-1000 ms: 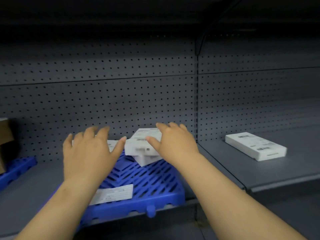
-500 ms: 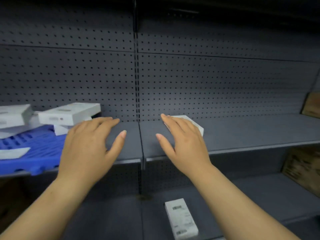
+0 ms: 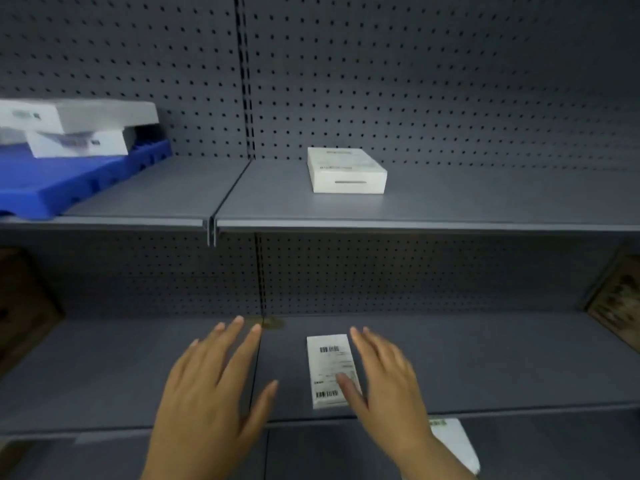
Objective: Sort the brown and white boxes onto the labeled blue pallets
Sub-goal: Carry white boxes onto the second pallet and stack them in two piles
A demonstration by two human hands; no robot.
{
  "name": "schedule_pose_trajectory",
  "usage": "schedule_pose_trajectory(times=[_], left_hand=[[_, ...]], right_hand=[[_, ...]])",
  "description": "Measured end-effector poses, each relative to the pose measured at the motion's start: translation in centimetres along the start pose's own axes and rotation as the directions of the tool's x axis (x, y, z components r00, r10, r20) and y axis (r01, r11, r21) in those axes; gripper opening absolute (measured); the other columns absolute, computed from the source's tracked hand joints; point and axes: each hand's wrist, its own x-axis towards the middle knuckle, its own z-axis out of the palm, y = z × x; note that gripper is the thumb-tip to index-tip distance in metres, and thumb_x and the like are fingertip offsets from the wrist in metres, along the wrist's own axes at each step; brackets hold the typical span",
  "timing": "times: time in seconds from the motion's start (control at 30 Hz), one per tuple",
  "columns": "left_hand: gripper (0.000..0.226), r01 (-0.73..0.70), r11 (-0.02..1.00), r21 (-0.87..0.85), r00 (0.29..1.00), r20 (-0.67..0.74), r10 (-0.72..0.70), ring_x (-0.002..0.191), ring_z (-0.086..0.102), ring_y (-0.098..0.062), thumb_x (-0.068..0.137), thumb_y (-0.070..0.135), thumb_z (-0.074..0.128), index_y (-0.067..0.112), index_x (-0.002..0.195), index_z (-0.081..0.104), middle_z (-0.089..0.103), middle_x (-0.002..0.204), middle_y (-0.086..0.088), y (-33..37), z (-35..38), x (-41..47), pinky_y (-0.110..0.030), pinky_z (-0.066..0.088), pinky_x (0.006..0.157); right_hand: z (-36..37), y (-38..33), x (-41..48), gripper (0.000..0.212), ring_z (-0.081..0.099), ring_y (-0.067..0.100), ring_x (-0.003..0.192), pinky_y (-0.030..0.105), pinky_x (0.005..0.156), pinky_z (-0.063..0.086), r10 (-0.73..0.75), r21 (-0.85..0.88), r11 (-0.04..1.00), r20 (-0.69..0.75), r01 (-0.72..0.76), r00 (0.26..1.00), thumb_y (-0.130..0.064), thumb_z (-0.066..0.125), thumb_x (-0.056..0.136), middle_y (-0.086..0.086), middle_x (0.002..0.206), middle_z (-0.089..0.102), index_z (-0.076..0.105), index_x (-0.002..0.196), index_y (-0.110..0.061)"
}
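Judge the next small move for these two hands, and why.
Probably close both hands on the flat white barcoded box on the lower grey shelf: the open left hand and right hand flank it ungripped, and the blue plastic pallet already holds white boxes.

Dim light here: grey pegboard wall (image 3: 450, 81) rising beyond the fingertips (image 3: 236, 326), upper metal shelf (image 3: 485, 202) above them, lower shelf (image 3: 502, 358) underneath.

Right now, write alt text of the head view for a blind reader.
The left hand and right hand, both open, reach toward a labelled white box flat on the lower shelf, one on each side. A second white box sits on the upper shelf, and a blue pallet at left carries stacked white boxes.
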Motion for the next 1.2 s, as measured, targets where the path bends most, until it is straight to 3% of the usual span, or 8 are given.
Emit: schedule_pose_trajectory(times=[0.1, 0.17, 0.3, 0.4, 0.63, 0.77, 1.07, 1.2], left_hand=[[0.063, 0.04, 0.999, 0.016, 0.996, 0.079, -0.041, 0.125, 0.038, -0.024, 0.089, 0.06, 0.02, 0.018, 0.132, 0.039, 0.052, 0.134, -0.01, -1.6, 3.9, -2.0, -0.032, 0.019, 0.108], [0.065, 0.047, 0.998, 0.03, 0.993, 0.111, -0.05, 0.127, 0.036, -0.024, 0.088, 0.06, 0.02, 0.018, 0.134, 0.038, 0.051, 0.135, -0.01, -2.7, 6.5, -3.2, -0.031, 0.012, 0.11], [0.069, 0.03, 0.995, 0.099, 0.99, 0.136, -0.043, 0.13, 0.032, -0.025, 0.087, 0.062, 0.018, 0.016, 0.137, 0.034, 0.045, 0.14, -0.009, -4.7, 11.4, -4.3, -0.036, 0.01, 0.111], [0.073, 0.033, 0.989, 0.142, 0.99, 0.129, -0.052, 0.133, 0.029, -0.025, 0.087, 0.063, 0.016, 0.014, 0.139, 0.032, 0.039, 0.144, -0.01, -6.2, 14.4, -4.4, -0.039, 0.008, 0.112], [0.074, -0.004, 0.988, 0.158, 0.995, 0.095, -0.011, 0.134, 0.028, -0.024, 0.087, 0.063, 0.017, 0.013, 0.139, 0.034, 0.037, 0.145, -0.009, -6.7, 16.8, -4.0, -0.041, 0.009, 0.112], [0.073, -0.037, 0.989, 0.143, 0.998, 0.063, 0.028, 0.133, 0.029, -0.024, 0.086, 0.063, 0.018, 0.014, 0.138, 0.034, 0.037, 0.144, -0.007, -5.4, 14.6, -2.4, -0.041, 0.009, 0.112], [0.071, -0.15, 0.986, 0.071, 0.988, -0.025, 0.152, 0.142, 0.011, -0.015, 0.085, 0.064, 0.024, 0.016, 0.135, 0.038, 0.041, 0.141, -0.009, -1.0, 5.4, 0.6, -0.041, 0.013, 0.111], [0.066, -0.286, 0.958, 0.025, 0.955, -0.081, 0.287, 0.132, 0.031, -0.022, 0.083, 0.065, 0.026, 0.019, 0.127, 0.046, 0.053, 0.132, -0.009, 2.4, 1.1, 1.1, -0.037, 0.017, 0.107]], right_hand=[[6.5, 1.6, -1.0, 0.067, 0.054, 0.025, 0.12, 0.04, 0.092, 0.049, 0.101, -0.009, 0.995, 0.152, -0.101, 0.983, -0.068, 0.014, 0.086, 0.0, 0.136, 0.052, 0.025, 0.141, -0.031], [10.5, 2.3, -1.2, 0.072, 0.054, 0.031, 0.12, 0.044, 0.089, 0.05, 0.178, -0.001, 0.983, 0.225, -0.183, 0.958, -0.069, 0.026, 0.082, 0.004, 0.137, 0.052, 0.022, 0.142, -0.03], [17.6, 3.9, -0.8, 0.09, 0.005, 0.033, 0.144, 0.047, 0.114, 0.014, 0.272, -0.03, 0.961, 0.281, -0.274, 0.921, -0.069, 0.039, 0.081, 0.002, 0.159, 0.004, -0.011, 0.147, -0.034], [21.0, 4.4, -0.2, 0.097, -0.007, 0.036, 0.143, 0.047, 0.115, 0.007, 0.339, -0.086, 0.941, 0.269, -0.328, 0.901, -0.075, 0.04, 0.076, -0.001, 0.159, -0.008, -0.017, 0.144, -0.037], [22.9, 4.7, 0.6, 0.09, 0.019, 0.038, 0.132, 0.047, 0.108, 0.027, 0.336, -0.063, 0.941, 0.095, -0.331, 0.937, -0.064, 0.053, 0.074, 0.004, 0.156, 0.017, 0.007, 0.147, -0.037], [20.4, 4.7, 0.7, 0.085, 0.038, 0.036, 0.103, 0.052, 0.073, 0.053, 0.311, -0.083, 0.948, 0.019, -0.308, 0.95, -0.066, 0.059, 0.052, 0.009, 0.124, 0.061, 0.046, 0.129, -0.032], [7.1, 2.2, -2.1, 0.087, 0.041, 0.037, 0.102, 0.056, 0.067, 0.053, 0.231, -0.11, 0.965, -0.057, -0.236, 0.971, -0.062, 0.067, 0.045, 0.003, 0.13, 0.044, 0.049, 0.125, -0.033], [0.0, 1.9, -4.4, 0.083, 0.05, 0.041, 0.093, 0.055, 0.064, 0.054, 0.241, -0.118, 0.96, -0.111, -0.254, 0.964, -0.066, 0.059, 0.045, 0.004, 0.127, 0.05, 0.051, 0.12, -0.034]])
